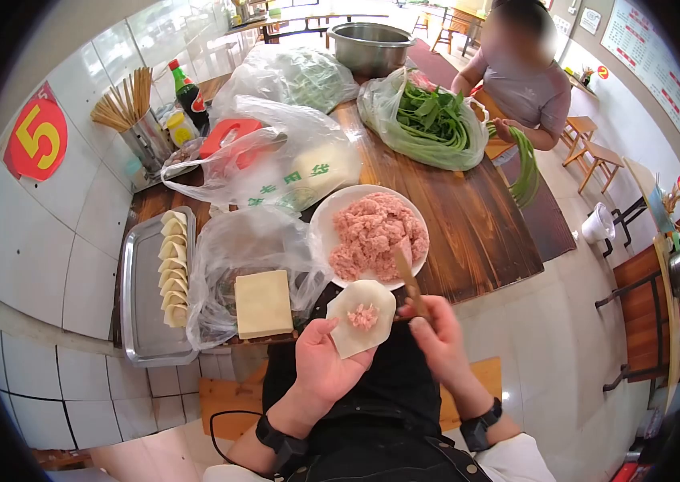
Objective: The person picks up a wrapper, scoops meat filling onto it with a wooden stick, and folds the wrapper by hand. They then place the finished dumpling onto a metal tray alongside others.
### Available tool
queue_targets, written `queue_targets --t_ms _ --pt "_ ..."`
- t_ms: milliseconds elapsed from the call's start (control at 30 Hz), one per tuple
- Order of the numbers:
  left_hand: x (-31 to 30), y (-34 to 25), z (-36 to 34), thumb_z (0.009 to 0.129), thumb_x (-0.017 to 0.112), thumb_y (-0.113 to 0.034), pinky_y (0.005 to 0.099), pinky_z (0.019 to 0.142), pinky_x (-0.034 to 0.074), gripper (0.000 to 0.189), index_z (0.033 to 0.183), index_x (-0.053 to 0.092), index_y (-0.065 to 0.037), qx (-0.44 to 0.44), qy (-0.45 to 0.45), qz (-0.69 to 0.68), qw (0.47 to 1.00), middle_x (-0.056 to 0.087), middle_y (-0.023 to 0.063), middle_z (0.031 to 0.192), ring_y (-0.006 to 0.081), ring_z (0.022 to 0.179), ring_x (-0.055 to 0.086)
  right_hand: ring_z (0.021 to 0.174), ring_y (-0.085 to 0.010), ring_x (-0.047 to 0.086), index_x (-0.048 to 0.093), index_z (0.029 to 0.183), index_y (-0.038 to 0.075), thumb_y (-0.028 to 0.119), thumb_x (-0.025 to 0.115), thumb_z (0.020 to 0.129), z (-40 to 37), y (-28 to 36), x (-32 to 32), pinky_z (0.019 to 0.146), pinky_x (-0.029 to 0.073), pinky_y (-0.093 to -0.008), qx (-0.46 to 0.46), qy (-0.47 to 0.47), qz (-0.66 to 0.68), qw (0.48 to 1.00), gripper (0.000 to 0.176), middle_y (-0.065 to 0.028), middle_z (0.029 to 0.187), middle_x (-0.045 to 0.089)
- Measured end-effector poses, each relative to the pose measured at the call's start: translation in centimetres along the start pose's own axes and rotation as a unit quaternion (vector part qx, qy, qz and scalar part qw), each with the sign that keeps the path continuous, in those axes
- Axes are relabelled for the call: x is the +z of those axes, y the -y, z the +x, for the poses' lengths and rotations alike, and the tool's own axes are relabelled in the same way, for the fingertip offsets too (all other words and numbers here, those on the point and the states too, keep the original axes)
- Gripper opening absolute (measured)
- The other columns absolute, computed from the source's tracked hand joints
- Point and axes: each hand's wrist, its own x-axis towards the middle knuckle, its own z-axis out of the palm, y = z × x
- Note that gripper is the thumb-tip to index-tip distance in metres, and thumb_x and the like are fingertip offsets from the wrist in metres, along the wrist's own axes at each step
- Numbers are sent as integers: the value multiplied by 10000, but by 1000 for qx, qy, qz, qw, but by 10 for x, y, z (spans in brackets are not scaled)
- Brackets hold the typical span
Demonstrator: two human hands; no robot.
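On my left hand (325, 359) lies a thin dough wrapper (346, 342) with a small clump of pink minced meat (362, 316) near its middle. My right hand (435, 331) is closed around a flat wooden stick (409, 283), whose far end is at the edge of the meat pile. That pile of minced meat (376, 233) sits on a white plate (323, 213) just beyond my hands. A square stack of wrappers (264, 304) rests on a plastic bag to the left. Farther left, a metal tray (141, 281) holds a row of folded dumplings (173, 273).
Plastic bags (296, 153), a bag of leafy greens (435, 120) and a large metal pot (370, 48) stand farther back on the wooden table (476, 233). A dark bottle (189, 95) and chopsticks (135, 104) are by the wall. Across the table a person (521, 80) holds green stems.
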Motion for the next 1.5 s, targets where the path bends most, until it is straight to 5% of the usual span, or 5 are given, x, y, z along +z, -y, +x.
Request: queue_targets --t_ms 233,300,600,900,1500 --pt "5 11 11 1051 438 -261 458 1146 346 457 1479 399 -105 71 -105 109 986 501 85 1449 241 1335 479 778 -33 557 656 1042 -5 116 656 963 15 -1 33 712 446 -197 66 -30 166 983 145 25 853 643" --pt "3 10 12 1057 424 -229 443 1145 345 457 1503 371 -146 108 -91 190 971 477 61 1466 231 1352 458 562 -1 409 652 1023 23 97 665 945 18 2 37 492 297 -183 43 -60 122 990 108 50 755 585" --pt "-2 -4 2 1050 396 -177 442 1124 383 457 1489 361 -55 81 -128 128 980 482 119 1454 271 1344 472 712 -55 539 647 1109 6 95 651 955 24 -3 34 642 468 -241 -75 -39 -90 992 178 20 793 636" --pt "-19 -12 -5 1061 369 -202 471 1132 396 438 1425 384 41 31 -201 137 969 487 183 1430 321 1330 485 626 -273 638 611 806 102 89 660 802 47 34 -8 511 464 -395 -288 -11 -591 754 51 -48 720 592" --pt "-7 -14 16 1076 340 -216 470 1129 411 418 1404 386 39 46 -220 46 973 489 198 1405 322 1311 502 556 -235 589 702 952 154 76 697 771 -4 24 -15 472 437 -349 -311 23 -589 745 197 -22 697 577"
